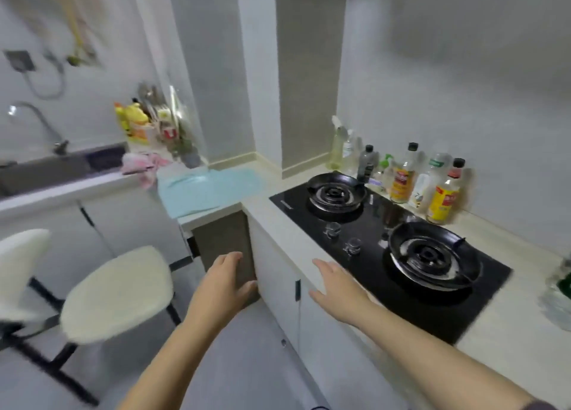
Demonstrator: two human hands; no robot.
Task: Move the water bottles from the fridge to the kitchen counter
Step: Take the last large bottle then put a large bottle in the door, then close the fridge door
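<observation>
Both of my hands are stretched out in front of me and hold nothing. My left hand (224, 283) hovers with relaxed fingers in front of the cabinet corner below the kitchen counter (296, 233). My right hand (336, 286) is flat, palm down, over the counter's front edge beside the black gas hob (380, 224). A clear plastic bottle (560, 295), blurred, shows at the far right edge of the counter. No fridge is in view.
Several oil and sauce bottles (423, 181) line the wall behind the hob. A light blue mat (207, 190) lies on the counter corner, a pink cloth (142, 165) beside the sink (55, 168). Two white stools (120, 289) stand on the floor at left.
</observation>
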